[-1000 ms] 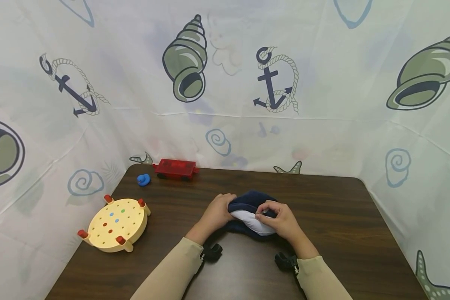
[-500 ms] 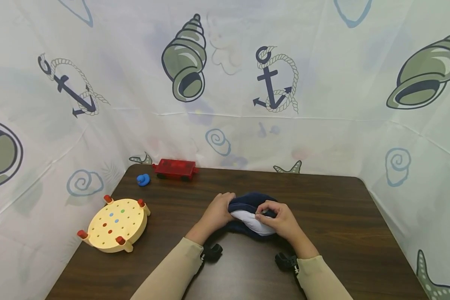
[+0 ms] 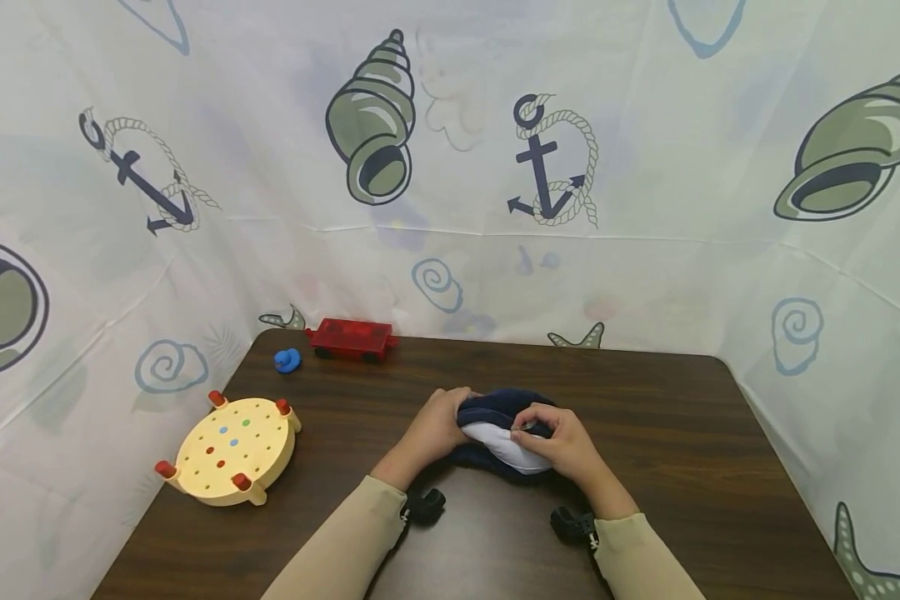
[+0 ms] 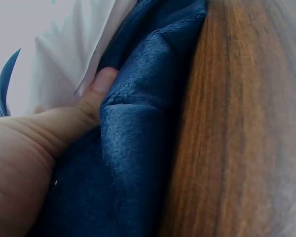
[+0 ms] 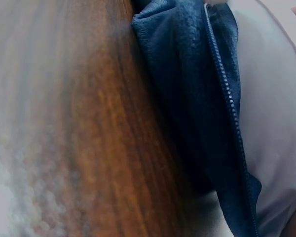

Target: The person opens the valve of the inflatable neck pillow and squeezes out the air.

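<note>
A navy plush pillow (image 3: 504,400) with an unzipped cover lies at mid-table in the head view, its white inner (image 3: 498,442) showing through the opening. My left hand (image 3: 437,423) grips its left end. In the left wrist view, the left thumb (image 4: 96,91) reaches into the opening, between white inner and blue cover (image 4: 138,133); the other left fingers are hidden. My right hand (image 3: 568,443) pinches with thumb and index finger at the opening's upper edge. What exactly lies between those fingertips is too small to tell. Zipper teeth (image 5: 229,96) line the cover in the right wrist view.
On the left of the wooden table (image 3: 675,450) sits a yellow round pegboard (image 3: 232,450) with red-tipped legs pointing up. Farther back are a blue rubber duck (image 3: 288,360) and a red toy wagon (image 3: 352,337). A printed curtain (image 3: 465,192) surrounds the table.
The top of the navy pillow has sunk slightly. Both hands keep nearly the same place and hold.
</note>
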Available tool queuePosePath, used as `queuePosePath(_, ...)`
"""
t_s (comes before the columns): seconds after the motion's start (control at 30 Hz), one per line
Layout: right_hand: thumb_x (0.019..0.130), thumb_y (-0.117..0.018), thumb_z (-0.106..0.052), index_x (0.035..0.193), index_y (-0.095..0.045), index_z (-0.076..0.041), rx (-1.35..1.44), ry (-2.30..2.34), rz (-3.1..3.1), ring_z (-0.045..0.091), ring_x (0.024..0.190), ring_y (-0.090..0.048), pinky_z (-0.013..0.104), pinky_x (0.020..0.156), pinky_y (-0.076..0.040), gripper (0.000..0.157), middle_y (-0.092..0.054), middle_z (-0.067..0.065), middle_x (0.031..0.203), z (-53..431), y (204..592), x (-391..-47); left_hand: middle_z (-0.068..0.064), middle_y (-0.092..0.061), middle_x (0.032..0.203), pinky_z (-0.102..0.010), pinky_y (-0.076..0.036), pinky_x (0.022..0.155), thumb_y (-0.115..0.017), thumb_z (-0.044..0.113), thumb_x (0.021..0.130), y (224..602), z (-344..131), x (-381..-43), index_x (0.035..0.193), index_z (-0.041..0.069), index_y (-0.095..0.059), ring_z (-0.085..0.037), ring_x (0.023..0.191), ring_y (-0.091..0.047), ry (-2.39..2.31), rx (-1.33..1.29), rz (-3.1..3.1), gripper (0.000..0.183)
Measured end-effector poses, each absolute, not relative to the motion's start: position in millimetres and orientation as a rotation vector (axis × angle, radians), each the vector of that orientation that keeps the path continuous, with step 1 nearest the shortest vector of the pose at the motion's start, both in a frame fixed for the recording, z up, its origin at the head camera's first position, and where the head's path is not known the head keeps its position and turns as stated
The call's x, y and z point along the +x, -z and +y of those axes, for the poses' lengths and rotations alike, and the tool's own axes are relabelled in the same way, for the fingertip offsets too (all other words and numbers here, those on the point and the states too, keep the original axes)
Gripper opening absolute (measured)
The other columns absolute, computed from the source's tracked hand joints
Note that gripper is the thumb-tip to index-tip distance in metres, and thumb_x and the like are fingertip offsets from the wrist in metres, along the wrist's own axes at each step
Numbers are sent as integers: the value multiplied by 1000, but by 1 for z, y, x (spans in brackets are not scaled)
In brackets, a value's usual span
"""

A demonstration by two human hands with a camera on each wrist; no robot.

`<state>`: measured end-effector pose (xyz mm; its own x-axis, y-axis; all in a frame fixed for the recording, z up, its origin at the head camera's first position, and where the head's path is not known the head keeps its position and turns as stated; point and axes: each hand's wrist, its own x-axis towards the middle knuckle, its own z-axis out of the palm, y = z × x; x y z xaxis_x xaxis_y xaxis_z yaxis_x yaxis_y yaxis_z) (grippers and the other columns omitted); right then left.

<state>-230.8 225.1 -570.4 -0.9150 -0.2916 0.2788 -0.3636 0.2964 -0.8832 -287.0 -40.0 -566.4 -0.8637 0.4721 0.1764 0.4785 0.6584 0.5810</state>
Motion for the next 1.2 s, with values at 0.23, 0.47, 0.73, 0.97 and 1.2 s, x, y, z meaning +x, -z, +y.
queuePosePath(0.23, 97, -85, -21, 102, -79, -27, 615, -1725, -2487, 19, 97, -67, 32, 96, -51, 10, -75, -4, 96, 224, 568, -229, 7, -72, 86, -33, -49, 76, -96, 28, 74, 563, -40, -286, 90, 23, -64, -18, 86, -55, 987, -783, -2850, 36)
queuePosePath(0.47, 98, -84, -20, 102, -79, -26, 605, -1747, -2486, 19, 98, -68, 32, 98, -52, 9, -76, -3, 97, 224, 569, -229, 11, -69, 86, -31, -44, 72, -93, 33, 78, 586, -44, -297, 98, 26, -60, -15, 84, -49, 1124, -800, -2794, 39)
queuePosePath(0.73, 98, -84, -19, 102, -79, -26, 604, -1761, -2481, 18, 98, -68, 32, 97, -52, 9, -76, -3, 97, 225, 571, -231, -1, -74, 142, -42, -53, 93, -86, 28, 93, 569, -44, -288, 157, 29, -56, -25, 102, -60, 1071, -892, -2821, 71)
queuePosePath(0.97, 98, -84, -19, 101, -79, -24, 612, -1779, -2473, 19, 98, -67, 32, 96, -51, 8, -76, -2, 97, 225, 571, -230, 0, -81, 119, -38, -47, 94, -86, 22, 89, 567, -44, -289, 126, 21, -79, -20, 104, -70, 996, -999, -2754, 38)
queuePosePath(1.2, 98, -84, -19, 102, -80, -24, 608, -1793, -2477, 19, 98, -67, 33, 97, -51, 7, -76, -2, 96, 225, 571, -231, 2, -79, 102, -36, -46, 88, -88, 22, 86, 570, -43, -290, 108, 20, -79, -16, 92, -67, 967, -1004, -2721, 24)
